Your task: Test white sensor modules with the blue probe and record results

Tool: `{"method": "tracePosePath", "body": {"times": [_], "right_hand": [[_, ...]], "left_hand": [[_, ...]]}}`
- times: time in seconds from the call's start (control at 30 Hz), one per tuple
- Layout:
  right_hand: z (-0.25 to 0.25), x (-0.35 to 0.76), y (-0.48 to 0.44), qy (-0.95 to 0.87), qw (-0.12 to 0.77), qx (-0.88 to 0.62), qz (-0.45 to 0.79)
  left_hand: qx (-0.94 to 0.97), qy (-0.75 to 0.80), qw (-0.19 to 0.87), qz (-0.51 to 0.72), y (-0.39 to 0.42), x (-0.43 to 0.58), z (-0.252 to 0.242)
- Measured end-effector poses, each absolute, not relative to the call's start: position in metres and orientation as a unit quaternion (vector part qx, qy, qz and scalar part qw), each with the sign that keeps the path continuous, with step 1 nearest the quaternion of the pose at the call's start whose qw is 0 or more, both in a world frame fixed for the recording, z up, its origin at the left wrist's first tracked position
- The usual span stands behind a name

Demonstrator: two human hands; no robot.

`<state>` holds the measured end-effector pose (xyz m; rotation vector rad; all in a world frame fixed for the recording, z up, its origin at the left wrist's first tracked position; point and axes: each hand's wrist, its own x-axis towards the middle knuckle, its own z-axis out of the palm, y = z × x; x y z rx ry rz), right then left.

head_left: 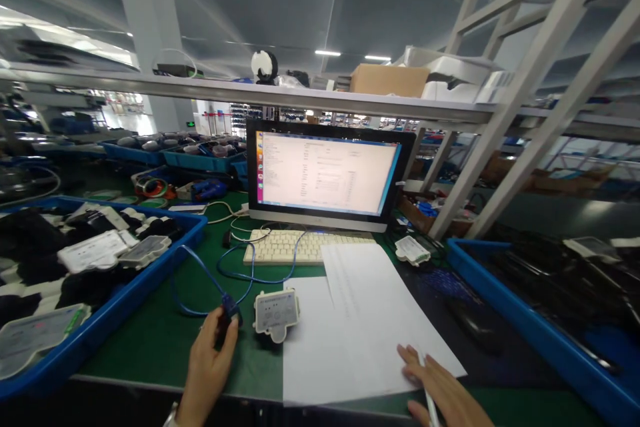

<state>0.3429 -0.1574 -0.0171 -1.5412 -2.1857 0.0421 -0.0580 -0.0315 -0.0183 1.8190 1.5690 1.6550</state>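
Note:
My left hand (210, 357) pinches a dark connector (231, 307) at the end of a blue cable (203, 265). The cable loops back over the green mat toward the keyboard. Just right of that hand lies a small grey-white electronic module (277, 313) with a printed face and a rounded tab toward me. My right hand (443, 383) rests at the lower right of some white paper sheets (345, 347), with a white pen (430, 405) held between its fingers. Faint print shows on the upper sheet, too blurred to read.
A monitor (325, 177) stands behind a white keyboard (285, 247). Blue bins hold modules and dark parts at left (145, 290) and right (520, 320). Another module (412, 250) lies right of the keyboard; a black mouse (473, 323) sits beyond the paper. A shelf (320, 99) crosses overhead.

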Motion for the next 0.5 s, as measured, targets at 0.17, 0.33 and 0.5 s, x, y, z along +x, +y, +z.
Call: {"method": "tracePosePath", "body": {"times": [0.17,0.33,0.5], "right_hand": [[-0.004,0.337,-0.141,-0.784,0.227,-0.576,0.039],[0.024,0.322,-0.115,-0.693,0.360,-0.613,0.118],[0.026,0.283,-0.061,-0.588,0.488,-0.596,0.248]], "left_hand": [[0.627,0.542,0.123,0.546,-0.030,-0.062,-0.020],[0.630,0.545,0.124,0.539,-0.031,-0.061,-0.019],[0.649,0.546,0.082,0.523,-0.033,-0.058,-0.015]]}}
